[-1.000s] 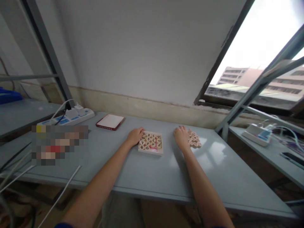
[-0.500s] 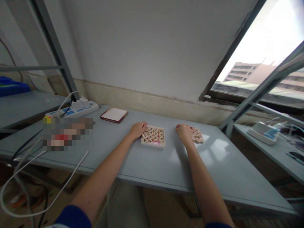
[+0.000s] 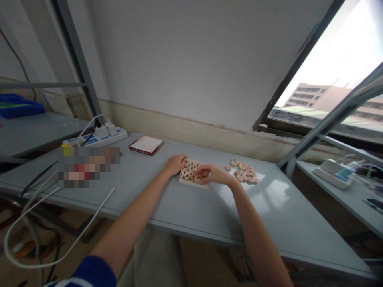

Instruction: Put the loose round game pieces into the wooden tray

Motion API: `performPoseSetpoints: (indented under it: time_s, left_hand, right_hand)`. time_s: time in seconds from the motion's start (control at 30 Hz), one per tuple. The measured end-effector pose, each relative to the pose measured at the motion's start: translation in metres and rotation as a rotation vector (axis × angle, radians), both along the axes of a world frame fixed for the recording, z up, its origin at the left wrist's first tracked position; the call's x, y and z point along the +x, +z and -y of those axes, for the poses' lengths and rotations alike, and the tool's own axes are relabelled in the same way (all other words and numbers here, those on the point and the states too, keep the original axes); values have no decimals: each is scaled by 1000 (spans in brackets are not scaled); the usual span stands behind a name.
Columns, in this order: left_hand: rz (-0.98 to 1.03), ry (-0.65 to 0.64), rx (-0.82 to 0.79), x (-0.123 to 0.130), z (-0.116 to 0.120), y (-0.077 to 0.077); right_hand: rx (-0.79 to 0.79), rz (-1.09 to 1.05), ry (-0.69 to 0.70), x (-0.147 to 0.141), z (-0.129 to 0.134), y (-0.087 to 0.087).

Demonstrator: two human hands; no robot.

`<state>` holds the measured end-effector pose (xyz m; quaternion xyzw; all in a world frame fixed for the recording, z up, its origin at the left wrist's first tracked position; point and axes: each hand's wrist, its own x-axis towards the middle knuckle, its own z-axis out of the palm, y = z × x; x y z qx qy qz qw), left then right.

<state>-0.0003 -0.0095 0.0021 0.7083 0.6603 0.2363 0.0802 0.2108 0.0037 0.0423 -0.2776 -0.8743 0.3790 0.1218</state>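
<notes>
Where right grip (image 3: 216,174) curls, box (image 3: 189,183) lies partly beneath.

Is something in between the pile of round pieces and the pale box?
Yes: the right hand is over the right side of the box, and its wrist is in the gap before the pile. Nothing else visible stands between them.

Daylight reaches me through the window (image 3: 332,95) at upper right, its sky (image 3: 350,52) burnt white, and lays glare on the table (image 3: 191,207) right of centre. The wall (image 3: 185,67) is dim grey. Mosaic (image 3: 89,169) hides a patch at left; the frame's edges stretch and soften.
</notes>
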Motion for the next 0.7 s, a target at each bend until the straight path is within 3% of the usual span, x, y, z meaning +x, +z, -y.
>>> performPoseSetpoints:
  time_s: [0.17,0.37,0.57,0.7]
  left_hand:
    - [-9,-7,5,-1,-1,0]
    - [-1,3,0,1,-1,-1]
    - [1,9,-10,1,-1,0]
    - [-21,-4,18,0,-1,-1]
  right_hand:
    - [52,-6,-17,0,-1,-1]
    - [268,-2,-26,1,-5,-3]
    - [273,30,46,-5,-4,-7]
    - [296,10,-60,-2,-4,-4]
